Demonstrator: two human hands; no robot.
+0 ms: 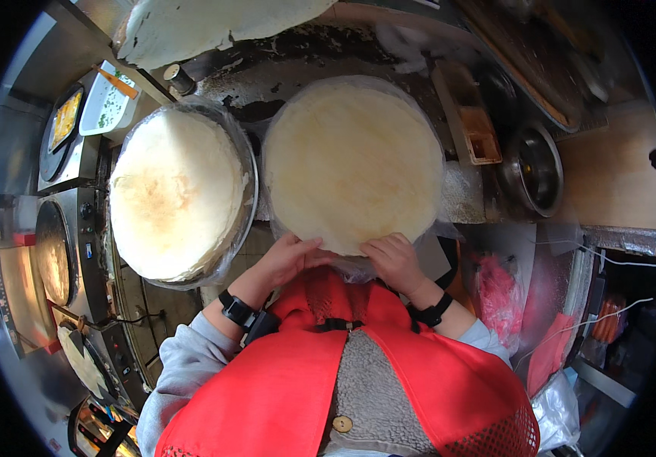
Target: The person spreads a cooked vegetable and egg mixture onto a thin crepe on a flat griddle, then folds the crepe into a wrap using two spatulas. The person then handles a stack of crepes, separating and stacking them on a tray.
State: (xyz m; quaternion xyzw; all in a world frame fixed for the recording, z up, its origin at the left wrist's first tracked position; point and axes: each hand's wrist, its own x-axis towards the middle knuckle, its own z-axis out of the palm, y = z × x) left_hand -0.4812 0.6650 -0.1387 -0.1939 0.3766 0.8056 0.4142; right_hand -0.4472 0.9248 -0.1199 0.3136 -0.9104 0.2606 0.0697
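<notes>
The person stands at a dark counter (297, 57); both hands are at the near edge of a big round stack of thin pancakes (352, 164) that lies in clear plastic wrap (438, 228). The left hand (288, 257) lies flat with fingers spread on the stack's rim; it presses and grasps nothing that I can see. The right hand (393, 260) is just beside it, fingers bent onto the same rim; I cannot tell if it pinches the wrap. A second round stack (175, 194) sits in its own clear wrap toward the left edge of the counter, just beside the first. A steel bowl (533, 169) is at the right side, near a small orange box (480, 137). Black round griddles (52, 251) stand far left. The person wears a red apron (434, 381) and a black wristband (236, 308).
</notes>
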